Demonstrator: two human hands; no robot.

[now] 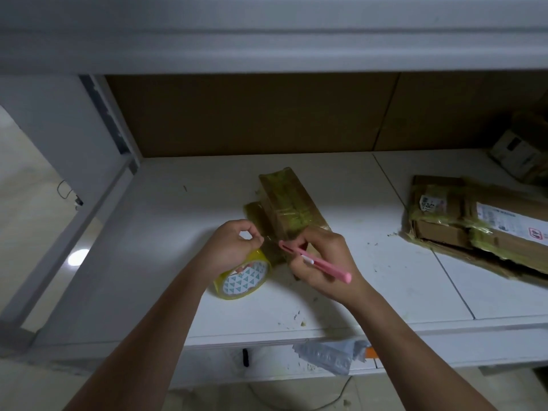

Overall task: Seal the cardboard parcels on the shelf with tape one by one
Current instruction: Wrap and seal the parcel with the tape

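A small cardboard parcel [289, 207], already wrapped in yellowish tape, is laid on the white shelf [189, 203] near its middle, with its near end hidden behind the hands. The left hand [234, 247] is held just left of that end, thumb and forefinger pinched on a strip of clear tape [271, 239], the heel of the hand resting over the yellow tape roll [244, 278] that sits on the shelf. The right hand [321, 262] is curled round a pink utility knife [315, 262], whose tip is brought to the tape strip between the two hands. A larger taped parcel [480, 226] with printed labels is placed well apart at the right, and another box [519, 152] is seen behind it in the far corner. A crumpled grey plastic bag [332, 355] is hung over the shelf's front edge below the right forearm. Scraps of tape are scattered on the shelf.
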